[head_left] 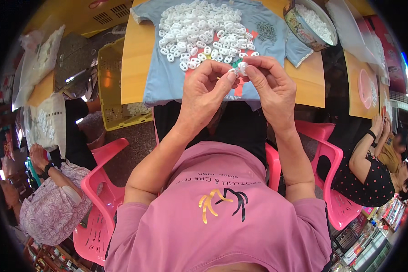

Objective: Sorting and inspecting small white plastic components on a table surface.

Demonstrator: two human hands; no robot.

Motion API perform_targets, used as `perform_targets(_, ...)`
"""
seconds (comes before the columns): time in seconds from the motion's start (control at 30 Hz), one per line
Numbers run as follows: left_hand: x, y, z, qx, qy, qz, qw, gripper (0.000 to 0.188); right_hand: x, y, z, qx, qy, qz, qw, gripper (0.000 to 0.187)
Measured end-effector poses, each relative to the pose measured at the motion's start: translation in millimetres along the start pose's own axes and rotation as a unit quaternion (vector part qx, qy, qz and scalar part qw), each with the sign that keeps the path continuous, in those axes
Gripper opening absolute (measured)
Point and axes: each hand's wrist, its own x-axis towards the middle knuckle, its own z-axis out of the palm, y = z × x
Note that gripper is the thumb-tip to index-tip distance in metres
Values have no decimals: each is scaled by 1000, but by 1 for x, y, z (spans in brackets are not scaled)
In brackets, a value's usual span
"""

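Observation:
Over the near edge of a blue T-shirt (pixel 163 86) spread on the table, both my hands are raised close together. My left hand (pixel 205 90) pinches a small white plastic piece (pixel 232 71) between thumb and index finger. My right hand (pixel 274 88) pinches another white plastic piece (pixel 243 67), and the two pieces almost meet; whether they touch I cannot tell. Just beyond my fingers lies a big heap of white two-hole plastic pieces (pixel 199 31). To its right sits a small pile of grey metal springs (pixel 266 32).
A round tin (pixel 299 28) of small white parts stands at the far right of the wooden table (pixel 133 68). Left of the table is a yellow crate (pixel 111 90). Pink chairs (pixel 97 195) flank me. People sit at tables on both sides, their hands (pixel 40 156) apart from mine.

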Motion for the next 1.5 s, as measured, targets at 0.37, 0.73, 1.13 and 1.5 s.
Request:
perform_targets(0.37, 1, 3, 0, 37, 4, -39, 999, 16, 2, 0, 2, -174, -13, -104, 979, 16)
perform_targets(0.73, 1, -6, -2, -23, 29, -20, 999, 15, -5, 15, 17, -163, 51, -116, 978, 13)
perform_targets(1.13, -14, -17, -24, 72, -68, 131, 986, 28, -26, 13, 25, 260, -3, 146, 954, 18)
perform_targets(1.5, -66, -26, -43, 39, -41, 56, 997, 75, -50, 16, 70, 314, -45, 159, 935, 30)
